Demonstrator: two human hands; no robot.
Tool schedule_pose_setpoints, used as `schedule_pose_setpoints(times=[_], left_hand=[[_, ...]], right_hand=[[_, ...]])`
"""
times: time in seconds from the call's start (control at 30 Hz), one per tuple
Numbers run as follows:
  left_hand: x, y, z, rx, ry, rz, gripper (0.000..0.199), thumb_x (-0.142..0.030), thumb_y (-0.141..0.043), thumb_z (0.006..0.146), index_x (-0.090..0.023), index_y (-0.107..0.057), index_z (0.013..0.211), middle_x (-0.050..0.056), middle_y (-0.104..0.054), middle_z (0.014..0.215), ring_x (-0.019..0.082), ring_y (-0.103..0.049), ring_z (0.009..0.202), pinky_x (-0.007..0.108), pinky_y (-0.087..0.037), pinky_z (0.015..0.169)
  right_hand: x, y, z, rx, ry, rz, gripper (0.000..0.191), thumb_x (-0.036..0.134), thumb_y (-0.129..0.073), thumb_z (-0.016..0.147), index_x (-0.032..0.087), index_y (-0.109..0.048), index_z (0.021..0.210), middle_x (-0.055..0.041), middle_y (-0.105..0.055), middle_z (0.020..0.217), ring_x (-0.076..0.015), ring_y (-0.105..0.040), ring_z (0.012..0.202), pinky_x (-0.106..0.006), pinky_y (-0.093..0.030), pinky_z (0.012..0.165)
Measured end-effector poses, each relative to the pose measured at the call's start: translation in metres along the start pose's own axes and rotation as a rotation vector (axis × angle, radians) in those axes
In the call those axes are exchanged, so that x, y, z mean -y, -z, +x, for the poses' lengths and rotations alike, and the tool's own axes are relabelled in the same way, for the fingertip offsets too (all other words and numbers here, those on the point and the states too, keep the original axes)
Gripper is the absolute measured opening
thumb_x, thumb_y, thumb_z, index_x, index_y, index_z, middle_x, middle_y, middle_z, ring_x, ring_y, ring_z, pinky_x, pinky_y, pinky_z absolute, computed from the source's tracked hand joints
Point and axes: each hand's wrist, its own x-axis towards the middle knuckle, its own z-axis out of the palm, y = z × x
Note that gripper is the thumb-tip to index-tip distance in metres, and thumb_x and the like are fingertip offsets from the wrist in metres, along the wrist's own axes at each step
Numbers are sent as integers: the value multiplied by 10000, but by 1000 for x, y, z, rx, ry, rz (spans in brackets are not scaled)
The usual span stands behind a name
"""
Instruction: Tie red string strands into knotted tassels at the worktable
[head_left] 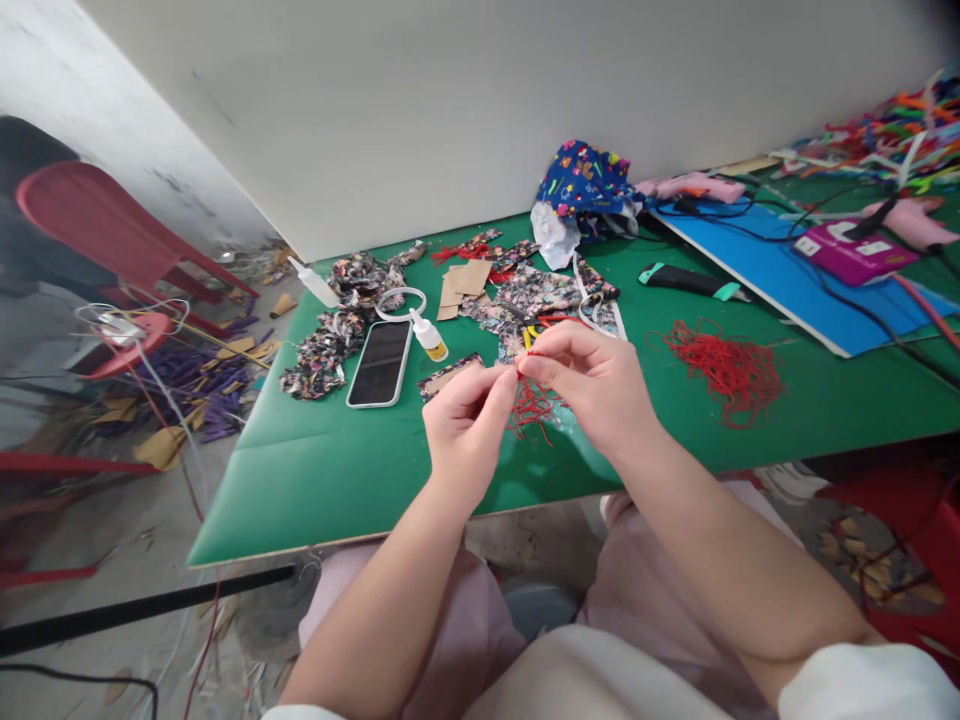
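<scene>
Above the green table, my left hand [470, 425] and my right hand [589, 380] meet fingertip to fingertip, both pinched. A short bit of red string shows at the fingertips; most of it is hidden by the fingers. Beneath them lies a small heap of cut red strings [532, 410]. Just behind are floral fabric pieces [544, 292], partly covered by my right hand, and a tool with yellow and red parts, mostly hidden. A small glue bottle [429, 336] with a white nozzle stands left of my hands, beside a phone [380, 364] lying face up.
Crumpled floral fabric [322, 350], a white ring [401, 301] and brown card pieces [463, 287] lie left and behind. Rightward are a red string bundle [724, 370], a utility knife [694, 281], a blue board [795, 265], a purple box [855, 250] and pink glue guns [694, 187] with cables.
</scene>
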Motion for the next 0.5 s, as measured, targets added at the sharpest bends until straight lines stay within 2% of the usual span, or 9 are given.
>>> schedule_pose_setpoints(times=[0.13, 0.23, 0.33, 0.43, 0.5], left_hand=[[-1, 2, 0, 21, -91, 80, 111, -259, -634, 781, -217, -731, 817, -27, -544, 575, 73, -433, 530, 216, -355, 529], [-2, 1, 0, 20, -80, 125, 108, -267, -652, 765, -214, -735, 807, -26, -555, 572, 71, -433, 526, 213, -353, 517], [-3, 0, 3, -2, 54, 28, 152, -330, -673, 738, -189, -726, 742, -27, -527, 529, 63, -395, 473, 206, -314, 447], [-6, -2, 5, -8, 245, -186, 190, -361, -696, 704, -172, -704, 688, -57, -425, 446, 37, -294, 393, 189, -225, 370], [-8, -3, 6, -10, 327, -288, 180, -351, -711, 687, -172, -694, 673, -76, -369, 419, 25, -241, 369, 180, -176, 346]], right_hand=[[-2, 0, 0, -4, 17, 20, 122, 317, -724, 687, 211, -664, 694, 26, -649, 718, -93, -588, 680, -225, -471, 612], [-3, -1, 0, -19, 14, 35, 133, 321, -730, 679, 207, -664, 689, 27, -648, 711, -90, -583, 668, -219, -466, 597], [-5, 1, 1, -43, -25, 50, 162, 356, -719, 686, 205, -663, 677, 26, -636, 662, -90, -568, 625, -227, -465, 584], [-7, 5, 4, -108, -60, 98, 190, 395, -687, 715, 213, -660, 666, 31, -615, 615, -84, -548, 584, -232, -466, 585], [-7, 7, 5, -121, -66, 133, 197, 411, -670, 729, 221, -670, 675, 28, -633, 634, -80, -548, 578, -230, -470, 589]])
